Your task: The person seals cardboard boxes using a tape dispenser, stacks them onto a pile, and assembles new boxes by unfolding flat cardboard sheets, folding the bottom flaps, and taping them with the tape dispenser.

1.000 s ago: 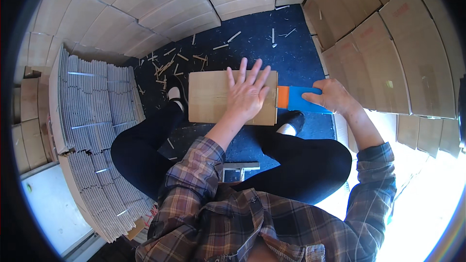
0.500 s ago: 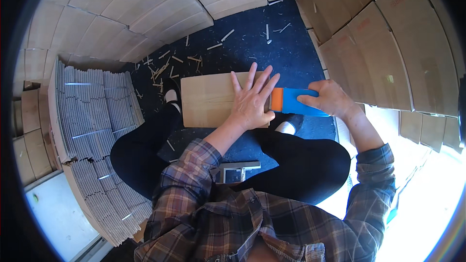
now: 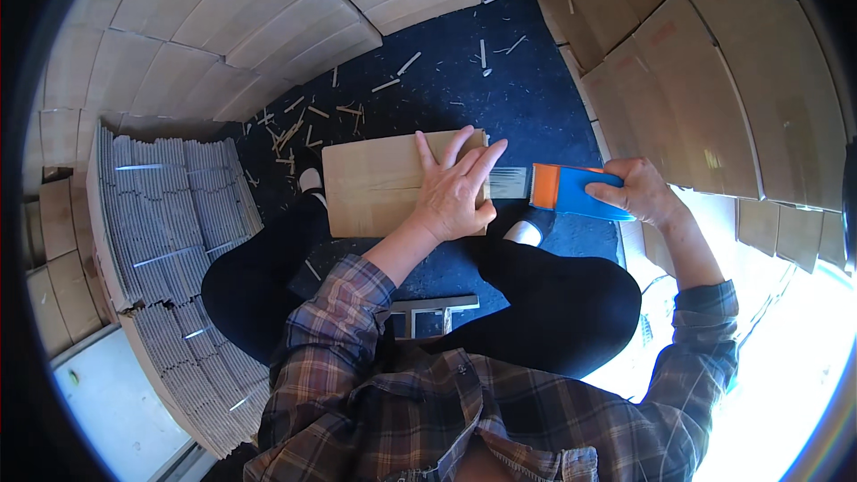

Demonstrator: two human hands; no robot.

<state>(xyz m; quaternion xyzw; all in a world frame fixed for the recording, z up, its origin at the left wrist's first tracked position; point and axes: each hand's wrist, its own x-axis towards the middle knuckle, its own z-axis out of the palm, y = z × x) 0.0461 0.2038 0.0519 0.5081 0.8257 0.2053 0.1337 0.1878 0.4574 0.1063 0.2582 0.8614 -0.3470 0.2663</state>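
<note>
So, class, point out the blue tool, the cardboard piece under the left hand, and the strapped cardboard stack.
Blue tool (image 3: 572, 196): head view, on its blue body.
Cardboard piece (image 3: 373, 180): head view, on its bare top.
Strapped cardboard stack (image 3: 168, 207): head view, on its ribbed edges.

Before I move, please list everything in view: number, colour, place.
Cardboard piece: one, brown, under left hand
Tool: one, blue and orange, in right hand
Strip: one, greyish, between piece and tool
Cardboard bundles: several, greyish, left
Cartons: many, brown, left, ahead, right
Floor: one, dark blue, centre
Scraps: many, tan, on floor
Frame: one, grey, lower centre
Panel: one, whitish, lower left
Shirt: one, brown plaid, bottom
Left hand: one, bare, spread on piece
Right hand: one, bare, holding tool
Legs: two, black, lower centre
Feet: two, dark and white, beside piece
</note>
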